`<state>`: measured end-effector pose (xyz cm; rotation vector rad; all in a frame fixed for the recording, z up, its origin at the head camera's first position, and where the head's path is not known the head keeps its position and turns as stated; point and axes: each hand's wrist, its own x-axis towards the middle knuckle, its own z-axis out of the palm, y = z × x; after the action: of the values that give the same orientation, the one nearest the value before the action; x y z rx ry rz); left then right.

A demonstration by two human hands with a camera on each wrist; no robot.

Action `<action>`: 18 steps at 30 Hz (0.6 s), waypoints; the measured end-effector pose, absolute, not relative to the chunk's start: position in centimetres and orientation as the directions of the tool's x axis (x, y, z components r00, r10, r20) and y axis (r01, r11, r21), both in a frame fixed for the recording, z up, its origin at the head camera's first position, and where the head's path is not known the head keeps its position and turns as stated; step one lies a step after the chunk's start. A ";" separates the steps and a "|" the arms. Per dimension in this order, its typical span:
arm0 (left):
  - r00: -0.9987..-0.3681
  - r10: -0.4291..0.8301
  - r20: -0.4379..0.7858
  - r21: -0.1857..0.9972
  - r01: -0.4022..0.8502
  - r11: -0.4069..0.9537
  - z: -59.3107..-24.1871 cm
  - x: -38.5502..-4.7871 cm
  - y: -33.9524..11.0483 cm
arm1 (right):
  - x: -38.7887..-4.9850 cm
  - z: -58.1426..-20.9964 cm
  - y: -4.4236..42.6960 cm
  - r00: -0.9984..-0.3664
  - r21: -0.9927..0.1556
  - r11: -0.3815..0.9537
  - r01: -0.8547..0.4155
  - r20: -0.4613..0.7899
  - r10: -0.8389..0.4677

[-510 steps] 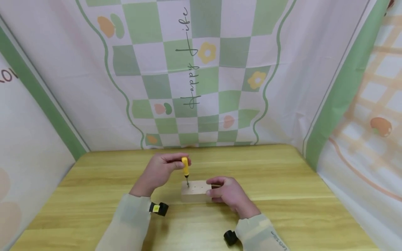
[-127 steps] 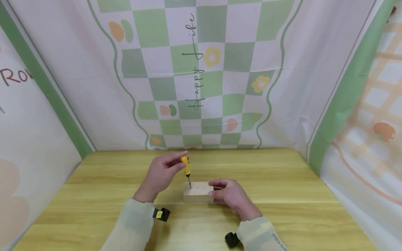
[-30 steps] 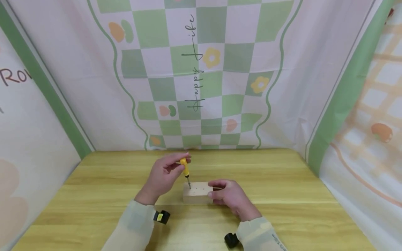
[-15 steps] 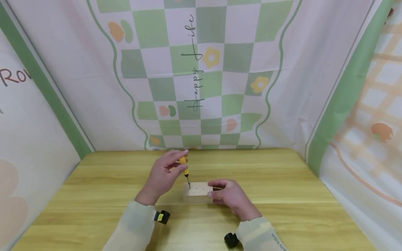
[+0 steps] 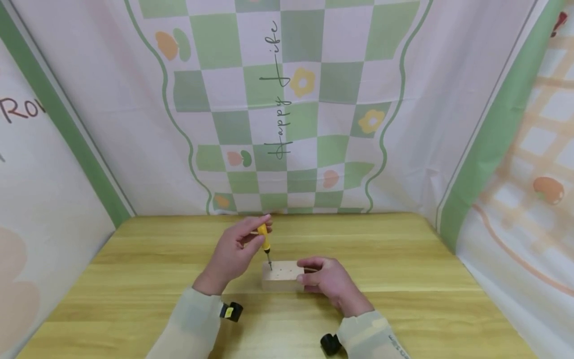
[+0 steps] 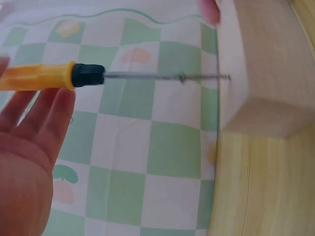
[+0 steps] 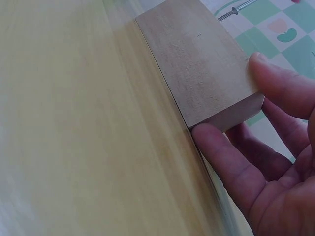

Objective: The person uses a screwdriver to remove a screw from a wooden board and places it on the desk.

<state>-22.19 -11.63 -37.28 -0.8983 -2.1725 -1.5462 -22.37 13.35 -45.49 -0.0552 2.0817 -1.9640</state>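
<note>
My left hand (image 5: 230, 252) holds a yellow-handled screwdriver (image 5: 266, 240) between thumb and fingers, tilted slightly above a pale wooden block (image 5: 282, 284). In the left wrist view the screwdriver's shaft (image 6: 130, 75) meets the head of a long screw (image 6: 204, 77), whose tip stands in the top face of the block (image 6: 280, 54). Several small dark marks dot that top face in the head view. My right hand (image 5: 334, 284) grips the block's right end; in the right wrist view its thumb and fingers (image 7: 229, 157) lie around the end of the block (image 7: 202, 64).
The block lies on a wood-grain table (image 5: 381, 319). Behind the table hangs a green and white checked cloth (image 5: 298, 119), with more patterned cloth (image 5: 529, 149) at the right. A small black camera (image 5: 233, 311) is on the left wrist, another (image 5: 330, 344) on the right.
The fingers of my left hand have shifted slightly around the screwdriver's handle. The block and my right hand look the same as a second ago.
</note>
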 end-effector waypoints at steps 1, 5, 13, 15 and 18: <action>-0.749 0.305 0.588 0.729 0.654 0.203 -37.3 -22.2 -11.6 | -22.4 -45.5 13.3 -0.961 -0.984 0.076 0.161 -0.174 -0.217; -0.751 0.272 0.602 0.710 0.659 0.247 -37.2 -22.2 -11.6 | -22.4 -45.5 13.3 -0.961 -0.984 0.077 0.161 -0.174 -0.217; -0.750 0.238 0.617 0.717 0.660 0.223 -37.4 -22.2 -11.8 | -22.5 -45.6 13.5 -0.960 -0.985 0.062 0.159 -0.169 -0.224; -0.751 0.224 0.620 0.715 0.660 0.232 -37.4 -22.2 -11.8 | -22.5 -45.7 13.5 -0.960 -0.985 0.060 0.159 -0.168 -0.224; -0.733 0.201 0.650 0.684 0.679 0.267 -37.4 -22.3 -11.8 | -22.5 -45.7 13.5 -0.960 -0.986 0.061 0.156 -0.166 -0.225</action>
<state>-22.30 -11.80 -37.40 -0.7943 -2.1070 -1.4693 -22.48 13.48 -45.71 -0.0696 2.0669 -1.9788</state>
